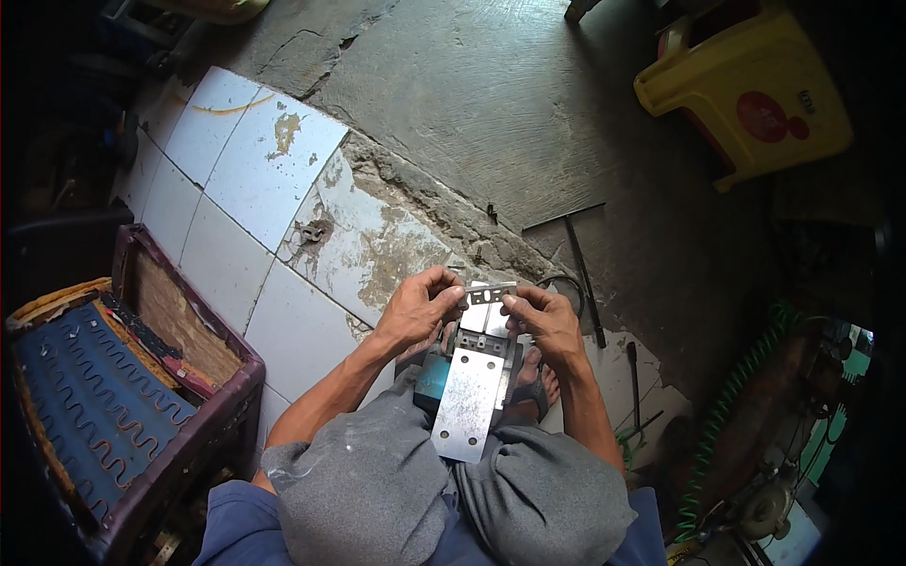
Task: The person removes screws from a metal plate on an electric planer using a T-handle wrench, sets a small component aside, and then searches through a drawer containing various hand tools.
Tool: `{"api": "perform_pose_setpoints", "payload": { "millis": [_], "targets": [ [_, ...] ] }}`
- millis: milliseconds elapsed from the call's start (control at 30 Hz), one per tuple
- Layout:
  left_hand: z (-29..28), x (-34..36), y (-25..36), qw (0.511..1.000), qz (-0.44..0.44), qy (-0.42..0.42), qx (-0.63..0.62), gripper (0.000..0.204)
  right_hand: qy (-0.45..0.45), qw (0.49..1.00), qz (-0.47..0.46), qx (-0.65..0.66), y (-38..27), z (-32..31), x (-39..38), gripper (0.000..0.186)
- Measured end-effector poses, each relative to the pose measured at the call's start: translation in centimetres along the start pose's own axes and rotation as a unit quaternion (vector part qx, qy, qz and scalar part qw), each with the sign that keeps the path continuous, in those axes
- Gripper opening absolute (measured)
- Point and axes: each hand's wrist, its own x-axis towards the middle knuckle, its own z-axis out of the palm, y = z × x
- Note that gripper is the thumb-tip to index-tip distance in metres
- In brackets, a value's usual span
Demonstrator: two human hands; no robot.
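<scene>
A small metal bracket with holes and a slot [487,294] is held at its two ends by my left hand [421,309] and my right hand [545,323], both with fingers pinched on it. Just below lies a metal device [478,341], with a shiny plate [469,401] with several round holes over its nearer part and a teal body [434,375] at its left. The device sits between my legs, above my bare toes and sandals; its underside is hidden.
An open seat frame with springs [104,406] stands left, a yellow plastic stool [760,94] upper right. Cracked white tiles [264,179] meet rough concrete [425,94]. Long metal tools [585,274] lie right; a green coiled hose [703,439] runs beside dark machinery [764,505].
</scene>
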Motion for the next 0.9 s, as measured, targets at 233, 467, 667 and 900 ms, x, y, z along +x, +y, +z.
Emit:
{"api": "perform_pose_setpoints", "payload": {
  "millis": [233,467,667,900],
  "targets": [
    [0.3,0.1,-0.5,0.998,0.003,0.023,-0.054,0.022,-0.001,1.000,-0.004,-0.010,0.2,0.1,-0.3,0.036],
    [0.3,0.2,-0.2,0.997,0.001,0.026,-0.073,0.025,0.000,1.000,-0.005,-0.007,0.3,0.2,-0.2,0.036],
    [0.3,0.0,0.4,0.990,-0.031,0.007,-0.138,0.027,0.048,0.999,-0.024,-0.008,-0.1,0.6,-0.6,0.040],
    [0.1,0.0,0.1,0.975,-0.029,-0.007,-0.221,0.024,0.023,0.997,-0.075,0.017,-0.2,0.5,-0.5,0.028]
  ]
}}
